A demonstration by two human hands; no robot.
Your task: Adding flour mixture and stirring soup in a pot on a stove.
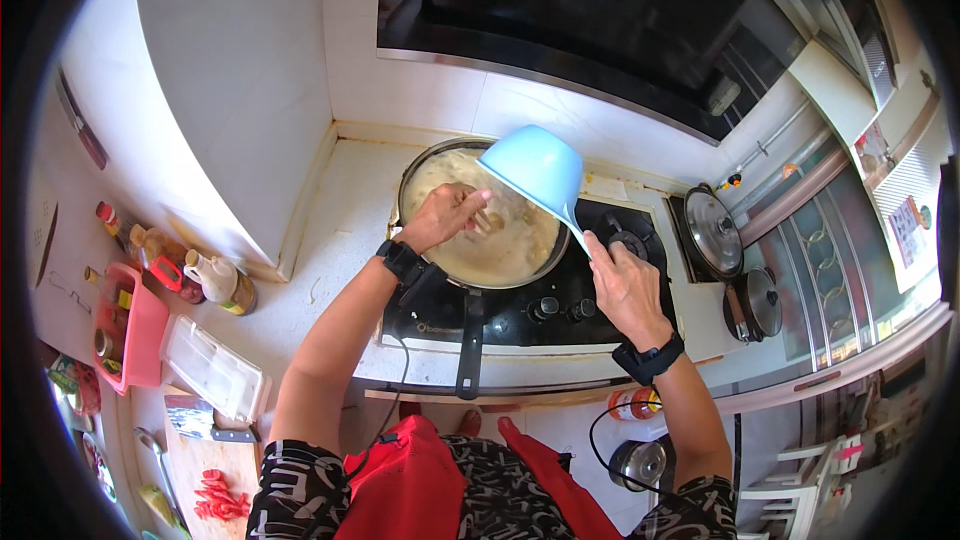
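Note:
A wide pan (pixel 470 340) sits on the black gas stove with its handle toward me, holding a pale, cloudy, beige liquid (pixel 510 255). My right hand (pixel 628 285) is closed around the handle of a light blue plastic dipper (pixel 535 162). The dipper is tipped above the pan's far right side, its opening turned down toward the liquid; its inside is hidden. Over the middle of the pan, my left hand (pixel 447 217) has its fingers bent together, low against the liquid. What lies between those fingertips, if anything, I cannot make out.
Lidded pots (pixel 712 230) stand right of the stove (pixel 520 325). Left are sauce bottles (pixel 220 283), a pink basket (pixel 148 340), a clear plastic lid (pixel 215 368), and a cutting board (pixel 200 455) with a cleaver (pixel 195 418) and red pieces (pixel 222 500). A dark glass panel (pixel 590 20) overhangs the stove.

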